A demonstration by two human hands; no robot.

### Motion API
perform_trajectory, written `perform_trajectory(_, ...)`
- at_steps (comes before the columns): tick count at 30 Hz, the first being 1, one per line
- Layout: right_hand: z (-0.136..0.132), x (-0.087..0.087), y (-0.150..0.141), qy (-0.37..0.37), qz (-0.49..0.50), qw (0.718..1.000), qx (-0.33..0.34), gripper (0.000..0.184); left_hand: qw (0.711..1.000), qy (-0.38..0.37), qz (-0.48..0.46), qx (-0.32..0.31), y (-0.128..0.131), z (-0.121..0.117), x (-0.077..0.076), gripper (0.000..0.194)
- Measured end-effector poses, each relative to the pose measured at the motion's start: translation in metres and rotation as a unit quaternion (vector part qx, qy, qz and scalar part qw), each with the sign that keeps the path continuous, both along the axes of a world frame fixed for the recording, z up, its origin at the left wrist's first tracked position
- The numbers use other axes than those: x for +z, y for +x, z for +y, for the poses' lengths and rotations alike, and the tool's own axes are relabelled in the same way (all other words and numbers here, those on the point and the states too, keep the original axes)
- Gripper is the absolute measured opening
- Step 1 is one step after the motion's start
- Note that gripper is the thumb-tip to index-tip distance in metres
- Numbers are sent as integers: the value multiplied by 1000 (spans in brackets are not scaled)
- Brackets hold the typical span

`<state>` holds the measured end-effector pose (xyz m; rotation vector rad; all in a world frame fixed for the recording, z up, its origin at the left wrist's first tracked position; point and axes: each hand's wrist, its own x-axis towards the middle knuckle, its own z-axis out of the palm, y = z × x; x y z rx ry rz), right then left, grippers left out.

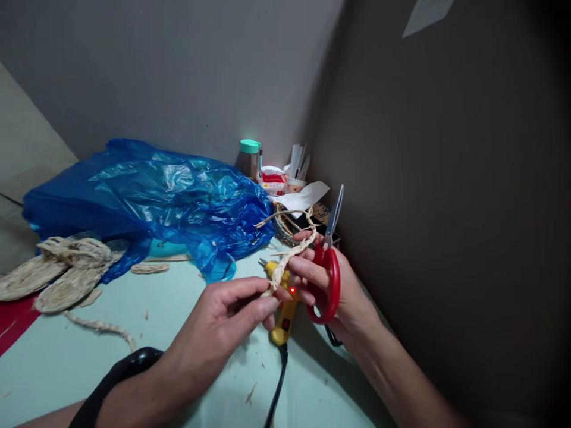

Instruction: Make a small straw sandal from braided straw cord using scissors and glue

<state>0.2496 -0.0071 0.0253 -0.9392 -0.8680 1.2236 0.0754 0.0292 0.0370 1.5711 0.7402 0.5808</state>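
Observation:
A pale braided straw cord point(291, 260) runs between my hands, its far end curling up and trailing a thin loose strand to the left. My left hand point(227, 318) pinches the near end of the braid between thumb and fingers. Red-handled scissors point(334, 282) hang on my right hand point(350, 291), blades pointing up and away, while that hand's fingers also steady the braid. Below the hands lies a yellow corded tool, apparently a glue gun point(282, 333), partly hidden by the fingers and the braid.
A large blue plastic bag point(169, 184) fills the back left. Flat coiled straw pieces point(75, 273) and another braided length point(100, 325) lie at left. Behind stand a green-lidded bottle point(248, 157) and a cup point(295, 184). A dark wall point(446, 208) borders the right side.

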Motion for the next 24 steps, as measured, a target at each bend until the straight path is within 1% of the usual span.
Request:
perform_trajectory(3, 1, 0, 0, -1, -42, 999, -7, 34, 999, -46, -5, 16, -1, 0, -3, 21)
perform_trajectory(5, 1, 1, 2, -6, -97, 995, -35, 33, 997, -72, -22, 34, -1, 0, -4, 20)
perform_trajectory(7, 0, 2, 6, 3, -195, 977, -85, 29, 994, -88, -39, 52, -1, 1, -3, 19)
perform_trajectory(8, -1, 3, 9, 20, -265, 957, -114, 26, 993, -92, -46, 59, -1, 2, -3, 18)
perform_trajectory(9, -2, 3, 11, 45, -344, 928, -137, 22, 992, -94, -53, 66, -1, 2, -2, 18)
perform_trajectory(10, -4, 4, 12, 76, -426, 889, -153, 21, 991, -96, -57, 72, -1, 4, -1, 17)
perform_trajectory(12, -8, 5, 13, 135, -570, 795, -160, 27, 991, -93, -59, 80, -2, 6, 1, 18)
perform_trajectory(13, -10, 6, 12, 158, -626, 747, -159, 33, 991, -89, -60, 85, -2, 8, 1, 18)
perform_trajectory(15, -13, 8, 8, 191, -709, 661, -154, 41, 990, -77, -62, 97, -4, 10, 4, 18)
perform_trajectory(17, -13, 8, 4, 212, -761, 593, -154, 43, 990, -60, -62, 109, -5, 11, 6, 17)
perform_trajectory(18, -13, 7, 3, 217, -779, 568, -153, 43, 990, -50, -58, 115, -5, 11, 6, 17)
perform_trajectory(20, -11, 5, 2, 220, -801, 534, -157, 42, 991, -25, -45, 121, -5, 10, 8, 19)
perform_trajectory(22, -9, 2, 3, 216, -815, 510, -168, 44, 991, -6, -31, 128, -4, 8, 8, 20)
perform_trajectory(24, -8, 0, 6, 210, -825, 493, -182, 48, 991, 7, -22, 132, -2, 5, 8, 19)
